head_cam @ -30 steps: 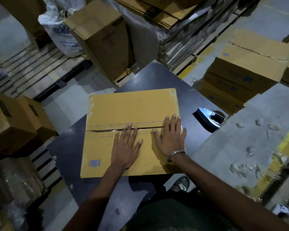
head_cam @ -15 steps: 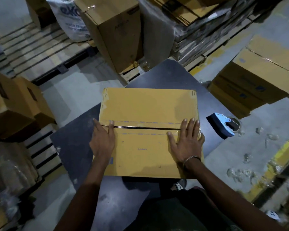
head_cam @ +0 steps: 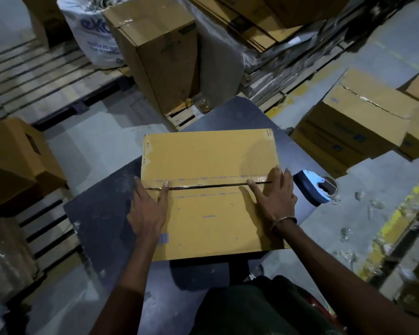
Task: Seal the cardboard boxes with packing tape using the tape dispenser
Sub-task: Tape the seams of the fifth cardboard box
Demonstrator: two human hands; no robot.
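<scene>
A flat yellow-brown cardboard box point(head_cam: 208, 160) lies on a dark table point(head_cam: 102, 213), its two top flaps meeting at a narrow dark seam across the middle. My left hand point(head_cam: 149, 209) rests on the box's left edge with the thumb lying along the seam. At the right end of the seam my right hand point(head_cam: 273, 197) presses flat on the near flap, fingers straight. A blue and white tape dispenser point(head_cam: 316, 187) lies on the table just right of the box, apart from both hands.
A tall brown carton point(head_cam: 160, 52) and a white sack point(head_cam: 92, 32) stand behind the table. Stacked flat cardboard point(head_cam: 276, 27) sits on a pallet at the back. More boxes point(head_cam: 358, 117) lie right, others point(head_cam: 17, 160) left. Crumpled tape scraps litter the floor at right.
My hands have slid apart along the seam, from the middle of the box toward its left and right ends. The box shifted slightly on the table.
</scene>
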